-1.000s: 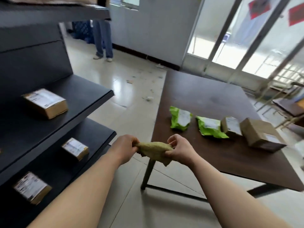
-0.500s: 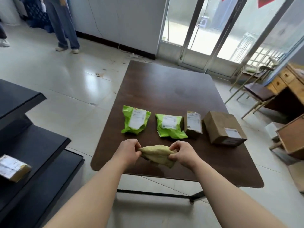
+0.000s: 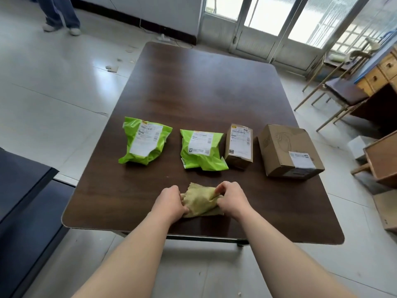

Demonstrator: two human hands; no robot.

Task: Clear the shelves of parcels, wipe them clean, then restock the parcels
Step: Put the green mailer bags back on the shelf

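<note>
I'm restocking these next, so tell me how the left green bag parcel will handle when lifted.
The left green bag is probably floppy: its plastic is crumpled and bulges unevenly, so it should sag from a one-corner grip. The glossy film looks somewhat slippery. Lying flat on the table, it should slide, not roll, if pushed.

table [image 3: 204, 87] | row: left green bag [image 3: 144, 143], right green bag [image 3: 202, 151], small box [image 3: 238, 145], large box [image 3: 287, 151] (labels up) | cloth [image 3: 199, 201] near front edge
</note>
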